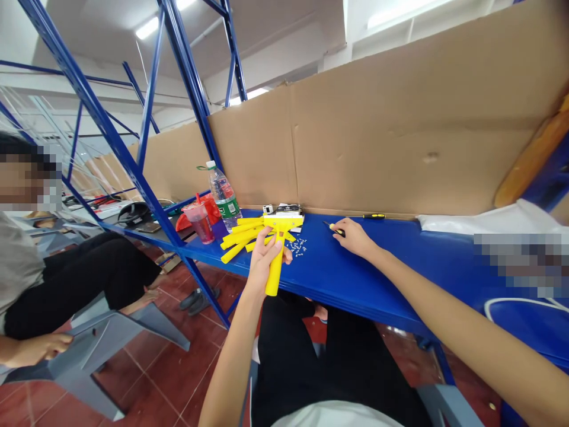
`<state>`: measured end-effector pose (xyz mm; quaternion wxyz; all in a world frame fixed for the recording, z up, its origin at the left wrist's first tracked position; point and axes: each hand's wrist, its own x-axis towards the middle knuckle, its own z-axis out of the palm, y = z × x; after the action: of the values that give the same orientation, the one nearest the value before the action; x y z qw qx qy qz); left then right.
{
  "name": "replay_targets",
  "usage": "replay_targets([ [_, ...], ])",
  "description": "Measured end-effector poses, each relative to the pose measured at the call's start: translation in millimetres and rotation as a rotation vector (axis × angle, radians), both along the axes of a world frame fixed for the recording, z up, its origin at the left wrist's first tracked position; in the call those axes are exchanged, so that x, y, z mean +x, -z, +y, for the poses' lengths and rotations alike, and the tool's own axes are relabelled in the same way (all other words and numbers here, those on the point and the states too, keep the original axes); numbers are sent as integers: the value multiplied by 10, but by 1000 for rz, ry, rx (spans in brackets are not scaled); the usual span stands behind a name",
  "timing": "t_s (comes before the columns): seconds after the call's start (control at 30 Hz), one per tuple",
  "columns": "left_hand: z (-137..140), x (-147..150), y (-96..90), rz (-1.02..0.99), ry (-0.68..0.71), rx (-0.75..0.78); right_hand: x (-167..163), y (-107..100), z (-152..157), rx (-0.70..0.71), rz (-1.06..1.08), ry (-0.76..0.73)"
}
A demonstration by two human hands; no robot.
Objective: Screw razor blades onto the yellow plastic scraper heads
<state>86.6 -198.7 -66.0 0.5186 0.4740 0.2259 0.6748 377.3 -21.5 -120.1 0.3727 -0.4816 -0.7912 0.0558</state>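
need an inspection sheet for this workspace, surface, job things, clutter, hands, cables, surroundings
Surface: blue table, with small pale bits scattered between the hands.
Job's things: yellow scraper, held up; yellow handles heaped behind it; slim tool, perhaps a screwdriver; black-and-yellow item lying by the cardboard.
Clutter: bottle and red cup beside the heap; white bag at right.
Hands: left grips the scraper; right holds the tool.
Cables: white cord at far right, ends not visible.
Surroundings: cardboard behind, blue rack and seated person at left.
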Motion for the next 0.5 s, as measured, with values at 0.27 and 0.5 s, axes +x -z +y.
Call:
replay_targets([
  [0.27, 56, 155, 91, 14, 5, -111, -56, -7, -80, 7, 14, -34],
  [0.5, -13, 427, 168, -267, 281, -281, -352, -299, -428, -27, 316, -392],
])
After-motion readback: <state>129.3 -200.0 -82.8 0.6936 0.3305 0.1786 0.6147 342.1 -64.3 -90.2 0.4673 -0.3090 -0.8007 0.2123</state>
